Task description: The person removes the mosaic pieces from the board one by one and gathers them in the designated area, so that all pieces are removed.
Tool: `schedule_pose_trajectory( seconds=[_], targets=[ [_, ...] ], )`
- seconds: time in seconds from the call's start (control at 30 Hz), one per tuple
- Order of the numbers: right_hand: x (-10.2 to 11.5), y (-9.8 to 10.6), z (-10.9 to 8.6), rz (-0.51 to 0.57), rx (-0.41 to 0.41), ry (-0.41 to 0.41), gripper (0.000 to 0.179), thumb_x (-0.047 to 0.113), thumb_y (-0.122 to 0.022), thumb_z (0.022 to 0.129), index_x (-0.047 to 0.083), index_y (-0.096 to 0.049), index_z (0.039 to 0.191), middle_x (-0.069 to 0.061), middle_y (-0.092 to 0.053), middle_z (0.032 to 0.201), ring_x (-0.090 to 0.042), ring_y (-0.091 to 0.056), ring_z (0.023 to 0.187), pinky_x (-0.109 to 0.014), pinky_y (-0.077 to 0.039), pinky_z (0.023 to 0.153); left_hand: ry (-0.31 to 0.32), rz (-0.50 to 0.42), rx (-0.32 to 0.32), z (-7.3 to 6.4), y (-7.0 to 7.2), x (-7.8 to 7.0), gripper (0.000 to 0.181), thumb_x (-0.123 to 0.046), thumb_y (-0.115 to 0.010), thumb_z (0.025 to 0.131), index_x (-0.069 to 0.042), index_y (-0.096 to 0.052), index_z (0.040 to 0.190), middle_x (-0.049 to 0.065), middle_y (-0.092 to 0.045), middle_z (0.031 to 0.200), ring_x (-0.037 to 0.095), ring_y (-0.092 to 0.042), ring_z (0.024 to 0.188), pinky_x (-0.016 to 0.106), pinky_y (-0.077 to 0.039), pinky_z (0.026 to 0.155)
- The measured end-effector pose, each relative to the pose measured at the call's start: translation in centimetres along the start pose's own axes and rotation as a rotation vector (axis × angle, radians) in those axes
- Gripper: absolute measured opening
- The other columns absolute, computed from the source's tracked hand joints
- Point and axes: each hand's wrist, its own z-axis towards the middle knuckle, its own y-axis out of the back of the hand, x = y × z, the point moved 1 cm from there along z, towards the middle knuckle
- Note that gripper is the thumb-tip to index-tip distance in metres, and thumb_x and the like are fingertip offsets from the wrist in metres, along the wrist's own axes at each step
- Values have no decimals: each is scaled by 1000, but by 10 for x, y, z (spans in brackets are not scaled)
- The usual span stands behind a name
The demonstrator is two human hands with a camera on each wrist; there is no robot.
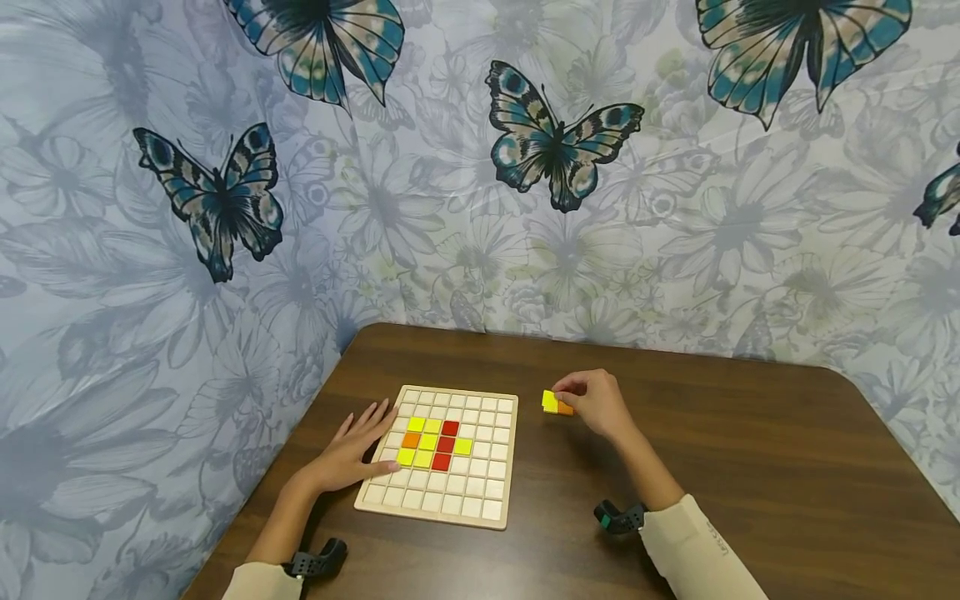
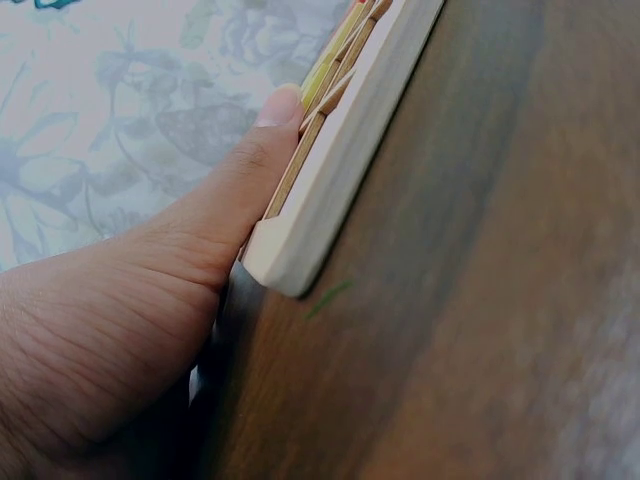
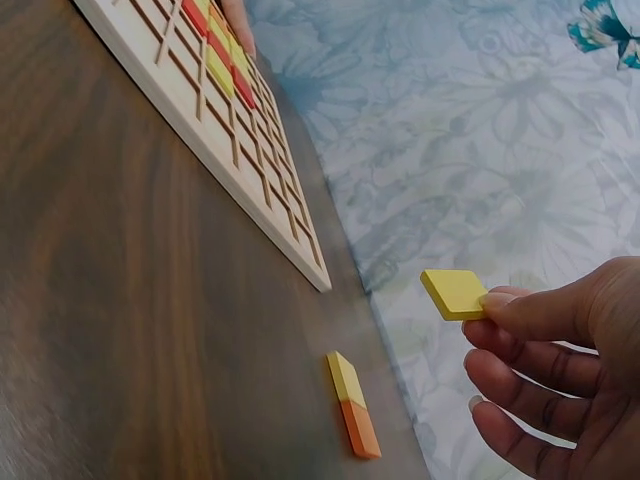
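Note:
A square wooden grid board (image 1: 431, 520) lies on the table, with several yellow tiles (image 1: 428, 442), a column of red tiles (image 1: 446, 445) and one orange tile (image 1: 411, 440) in its cells. My left hand (image 1: 348, 457) rests at the board's left edge, fingers spread and the thumb lying over the frame. To the right of the board, my right hand (image 1: 596, 403) pinches a yellow tile (image 3: 455, 293) between thumb and index finger, raised above the table. Below it lie a loose yellow tile (image 3: 346, 379) and an orange tile (image 3: 360, 430), side by side.
The dark wooden table (image 1: 750, 467) extends far to the right of the board. Behind it and on the left stands a wall covering (image 1: 450, 250) with flowers and butterflies. Each wrist wears a black band (image 1: 621, 517).

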Motion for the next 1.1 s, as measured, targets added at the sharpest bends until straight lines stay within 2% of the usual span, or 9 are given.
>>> schedule_pose_trajectory(
  seconds=[0.23,0.43,0.7,0.9,1.1],
  targets=[
    [-7,9,1,11,-17,-31,4,7,-78,89,6,-81,91,-4,-76,86,-19,-63,73,-29,-53,65,-3,4,-12,0,1,-2,96,-46,-71,92,-4,-21,162,24,-14,166,49,-7,152,73,4,113],
    [-17,13,4,76,-24,-76,5,2,-76,90,2,-80,92,-10,-76,86,-23,-74,72,-31,-61,68,-8,16,-15,1,0,-2,95,-46,-71,93,-3,-21,162,25,-14,166,50,-7,152,73,3,113],
    [-28,17,3,96,-14,-98,6,0,-74,90,-3,-78,94,-15,-76,86,-35,-75,76,-32,-61,67,-3,7,-13,0,-1,0,96,-46,-72,92,-6,-20,162,23,-14,167,48,-7,152,73,4,113],
    [-36,20,3,82,-17,-115,7,0,-73,92,-4,-78,95,-15,-75,87,-34,-74,75,-34,-62,67,-4,11,-5,0,-4,4,95,-47,-70,93,-8,-19,163,21,-13,167,46,-6,153,72,5,113],
    [-44,22,4,69,-17,-146,6,-1,-73,91,-4,-78,93,-14,-75,84,-31,-74,73,-30,-61,64,-13,9,-12,2,-3,4,95,-45,-72,93,-8,-20,163,22,-13,167,47,-6,153,72,5,113]
  ],
)
